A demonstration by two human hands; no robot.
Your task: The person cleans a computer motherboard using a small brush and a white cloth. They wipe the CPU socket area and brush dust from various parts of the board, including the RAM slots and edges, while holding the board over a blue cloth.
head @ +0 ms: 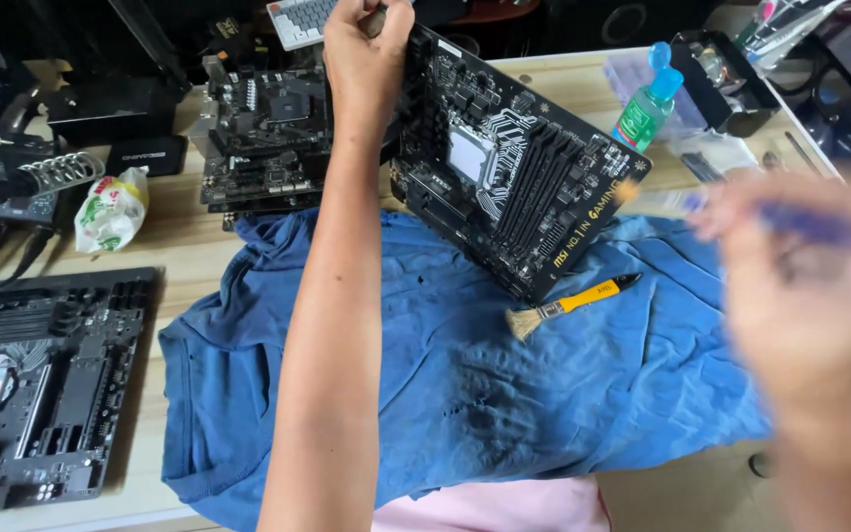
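Above the blue cloth (504, 365), left hand (366, 54) gripping a tilted black motherboard (514, 163), blurred right hand (805, 281) clasping a blue tool (819, 225)

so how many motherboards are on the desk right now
3. One is held tilted over the blue cloth by the left hand; one lies behind the forearm at the back; one lies at the left edge. More may be stacked underneath, hidden.

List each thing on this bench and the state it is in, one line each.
Left hand: gripping the tilted motherboard's top edge.
Tilted motherboard: stood on edge on the blue cloth.
Right hand: blurred, holding a blue-handled tool.
Brush: lying flat on the cloth.
Blue cloth: spread out, crumpled.
Bottle: upright, capped.
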